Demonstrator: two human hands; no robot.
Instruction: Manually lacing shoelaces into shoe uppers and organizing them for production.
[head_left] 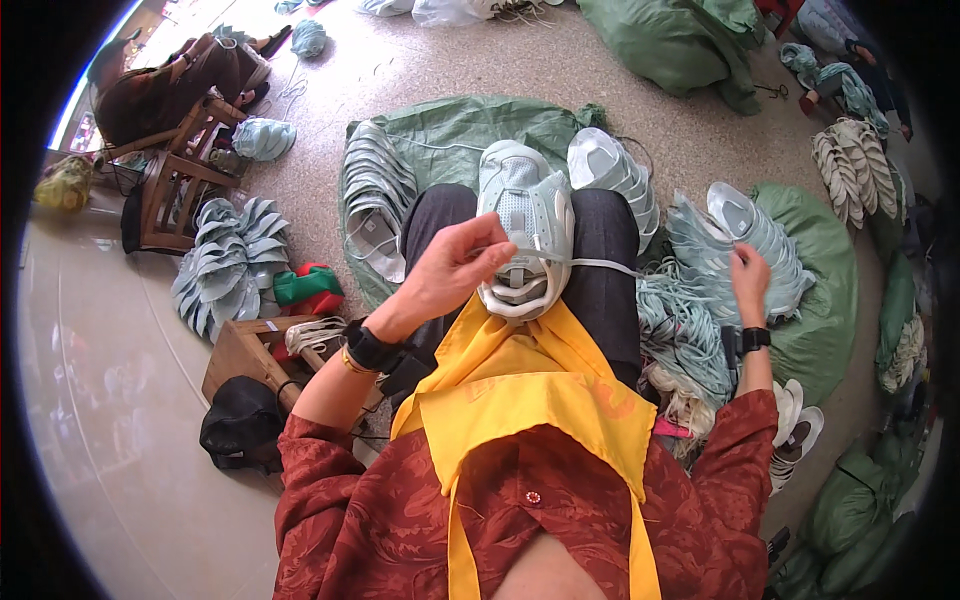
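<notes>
A pale mint-and-white sneaker (527,205) rests between my knees, its toe pointing away from me. Over its left side, my left hand (460,262) pinches a pale shoelace (600,264) near the eyelets. The lace crosses the shoe and runs out to the right, where it is lost against similar-coloured strands. My right hand (750,276) is raised to the right with its fingers closed, in front of a stack of light-blue shoe uppers (700,240). What it holds cannot be made out. Below that stack hangs a thick bundle of pale laces (683,325).
A green sack (450,115) lies under a row of nested shoes (378,190) on the left and more shoes (612,175) on the right. Further left are a wooden chair (185,185), piled uppers (232,262) and a wooden stool (245,355). A stuffed green sack (825,300) lies at right.
</notes>
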